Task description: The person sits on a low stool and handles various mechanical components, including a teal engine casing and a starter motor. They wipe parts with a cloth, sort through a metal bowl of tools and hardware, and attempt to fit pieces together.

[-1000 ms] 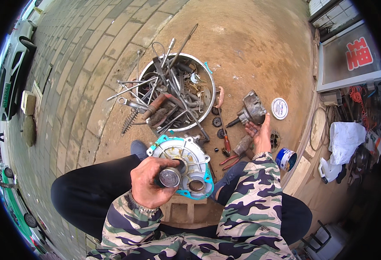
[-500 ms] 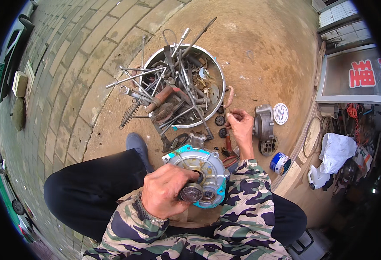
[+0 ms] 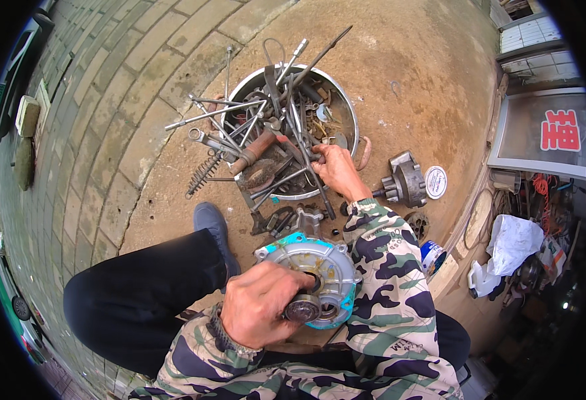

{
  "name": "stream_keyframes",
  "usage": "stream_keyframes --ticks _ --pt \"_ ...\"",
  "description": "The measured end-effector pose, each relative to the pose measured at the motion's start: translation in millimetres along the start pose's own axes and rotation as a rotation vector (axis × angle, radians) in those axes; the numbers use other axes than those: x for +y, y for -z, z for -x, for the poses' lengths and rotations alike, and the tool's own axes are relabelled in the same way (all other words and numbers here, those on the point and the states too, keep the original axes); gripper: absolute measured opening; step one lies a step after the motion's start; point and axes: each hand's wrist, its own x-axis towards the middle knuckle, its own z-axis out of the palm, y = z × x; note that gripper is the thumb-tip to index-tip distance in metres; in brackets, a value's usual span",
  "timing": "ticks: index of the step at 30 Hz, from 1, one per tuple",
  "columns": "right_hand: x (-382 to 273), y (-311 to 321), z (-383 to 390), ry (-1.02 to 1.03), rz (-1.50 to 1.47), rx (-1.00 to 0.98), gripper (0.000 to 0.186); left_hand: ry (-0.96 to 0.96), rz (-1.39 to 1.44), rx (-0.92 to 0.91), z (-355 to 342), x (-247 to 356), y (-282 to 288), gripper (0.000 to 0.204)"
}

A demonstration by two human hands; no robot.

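Right hand (image 3: 338, 170) crosses basin rim (image 3: 354, 115) (crowded).

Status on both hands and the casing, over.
Left hand gripping round metal part at casing. Right hand at tools in basin, grip unclear. Tools crowd it.

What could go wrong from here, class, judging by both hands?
The right hand is at the tools heaped in the basin; these could shift and pinch it. Only the left hand grips the round-ended metal part over the casing, so that part might slip.
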Motion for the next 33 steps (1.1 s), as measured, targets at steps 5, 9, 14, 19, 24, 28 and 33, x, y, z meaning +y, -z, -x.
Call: stream_keyframes --ticks 5,9,14,19,24,28,33 --pt "10.6 -2.8 -9.2 -0.008 0.012 -0.035 0.036 0.008 0.018 -0.014 -1.3 -2.3 2.2 0.039" --pt "15.2 -5.0 -18.4 -0.048 -0.053 -0.045 0.037 0.016 0.038 0.001 -0.7 -4.8 3.8 0.040" --pt "24.3 23.2 -19.4 -0.162 -0.646 0.179 0.024 0.016 0.038 -0.008 -1.1 -5.8 5.5 0.041" --pt "25.2 70.1 -34.6 -0.258 -0.870 0.268 0.020 0.025 0.043 -0.016 -3.4 -4.7 7.1 0.041" --pt "27.4 69.5 -34.4 -0.239 -0.687 0.260 0.019 0.034 0.033 -0.012 -4.3 -2.5 5.7 0.040" --pt "28.6 54.6 -30.5 -0.228 -0.657 0.297 0.026 0.040 0.018 0.004 -2.5 -3.4 4.6 0.041" --pt "34.5 49.7 -27.6 -0.241 -0.585 0.291 0.032 0.041 0.018 0.013 -4.4 -1.8 4.1 0.042"
